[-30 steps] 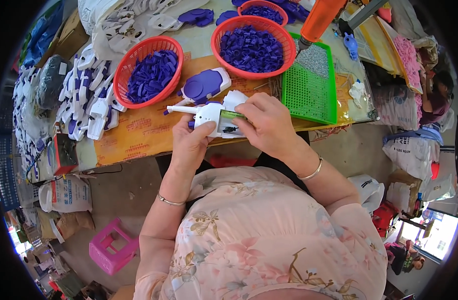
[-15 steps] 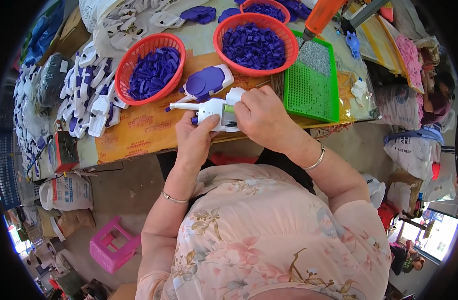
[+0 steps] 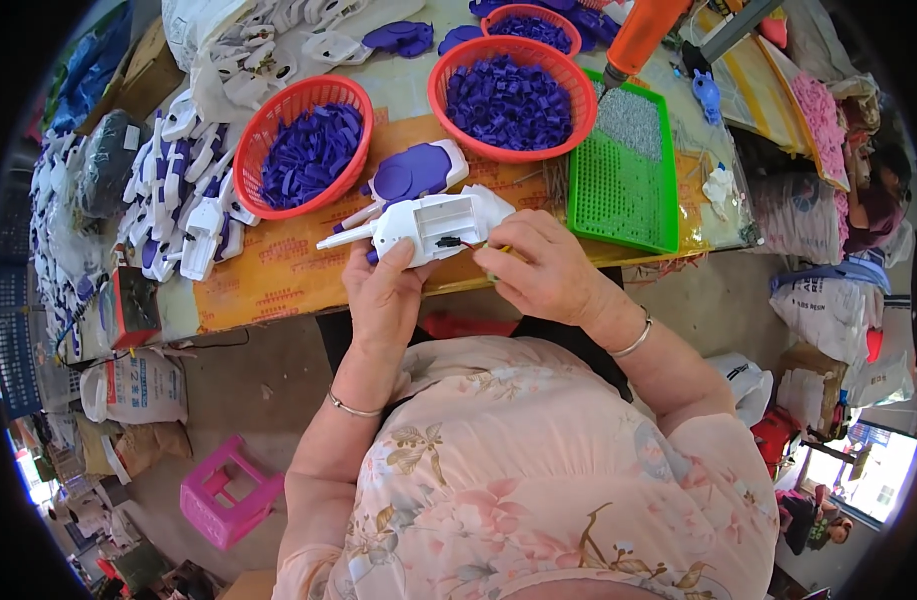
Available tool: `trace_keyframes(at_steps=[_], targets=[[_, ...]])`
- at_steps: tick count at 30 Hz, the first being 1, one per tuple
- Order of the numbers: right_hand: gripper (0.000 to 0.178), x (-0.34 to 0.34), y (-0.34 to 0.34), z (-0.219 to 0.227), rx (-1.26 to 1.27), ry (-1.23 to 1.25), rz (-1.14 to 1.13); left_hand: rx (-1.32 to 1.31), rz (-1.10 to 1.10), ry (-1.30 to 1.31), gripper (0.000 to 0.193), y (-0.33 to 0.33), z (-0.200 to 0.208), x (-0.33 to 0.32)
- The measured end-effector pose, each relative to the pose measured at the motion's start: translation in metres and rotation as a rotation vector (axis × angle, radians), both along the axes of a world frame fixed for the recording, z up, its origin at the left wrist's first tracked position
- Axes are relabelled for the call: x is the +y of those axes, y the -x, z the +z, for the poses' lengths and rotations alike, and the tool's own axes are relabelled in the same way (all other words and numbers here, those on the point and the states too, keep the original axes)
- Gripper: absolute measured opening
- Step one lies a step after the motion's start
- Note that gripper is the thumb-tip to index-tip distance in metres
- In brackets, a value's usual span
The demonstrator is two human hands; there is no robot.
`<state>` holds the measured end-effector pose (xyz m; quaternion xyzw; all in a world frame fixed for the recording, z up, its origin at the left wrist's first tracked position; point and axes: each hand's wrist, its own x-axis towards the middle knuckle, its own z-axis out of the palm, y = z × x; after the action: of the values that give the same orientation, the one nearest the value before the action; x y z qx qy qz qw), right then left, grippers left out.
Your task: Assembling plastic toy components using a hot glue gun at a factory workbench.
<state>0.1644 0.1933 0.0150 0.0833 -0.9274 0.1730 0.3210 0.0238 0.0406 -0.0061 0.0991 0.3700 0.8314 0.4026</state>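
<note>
My left hand [image 3: 386,290] grips a white plastic toy gun shell [image 3: 425,226] from below, its open inside facing up and small wires showing inside it. My right hand [image 3: 544,268] rests against the shell's right end, fingers curled with a small yellowish part pinched in them. A purple and white toy gun half [image 3: 412,175] lies on the table just beyond the shell.
Two red baskets of purple plastic parts [image 3: 303,145] [image 3: 512,92] stand on the table, with a third [image 3: 531,22] farther back. A green perforated tray [image 3: 624,172] lies at the right under an orange tool [image 3: 645,35]. White and purple shells [image 3: 183,200] are piled at the left. A pink stool [image 3: 228,490] stands on the floor.
The white shell has been turned so that its open inside faces up, and my right hand has slid off its top to its right end.
</note>
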Motion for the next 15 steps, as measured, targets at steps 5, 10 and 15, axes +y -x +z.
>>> trace_keyframes(at_steps=[5,10,15], targets=[[0.038,0.012,-0.009,0.027,-0.206,0.070,-0.030,0.009,-0.008,0.059,0.047,0.003,0.002,0.001],[0.047,0.060,-0.004,0.078,0.561,0.445,-0.508,-0.007,-0.038,0.089,0.046,0.006,0.002,0.002],[0.046,0.121,0.040,0.135,0.840,0.771,-0.305,-0.002,-0.042,0.066,0.051,0.008,-0.011,0.002]])
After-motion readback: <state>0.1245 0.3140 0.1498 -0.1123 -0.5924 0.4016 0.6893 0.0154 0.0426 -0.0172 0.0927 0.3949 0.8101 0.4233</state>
